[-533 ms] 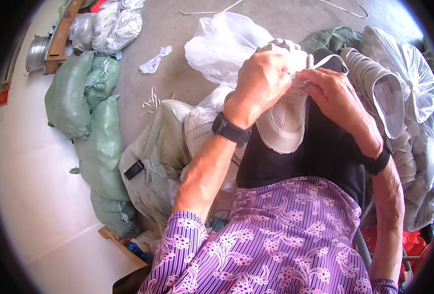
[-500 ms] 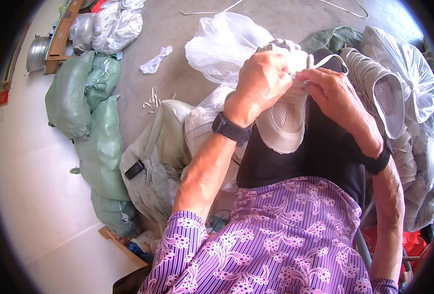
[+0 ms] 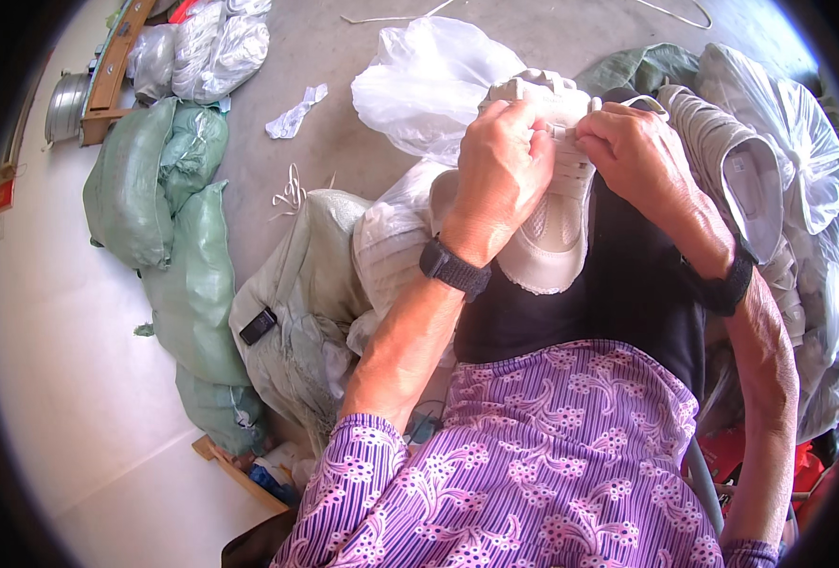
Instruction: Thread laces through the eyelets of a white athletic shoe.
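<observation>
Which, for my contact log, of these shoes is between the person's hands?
The beige shoe over the black cloth, between the left hand and right hand; the piled shoes lie outside them, farther right.

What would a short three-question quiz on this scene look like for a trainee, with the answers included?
1. True or false: the left hand and the right hand are both at the same beige shoe.
2. Multiple choice: where does the small black device lie?
A) On the purple patterned garment
B) On a pale sack
C) On the white plastic bag beyond the hands
3. Fill in the missing word: the bands on the person's two wrists are ____ in colour.

Key: 1. True; 2. B; 3. black.
</observation>
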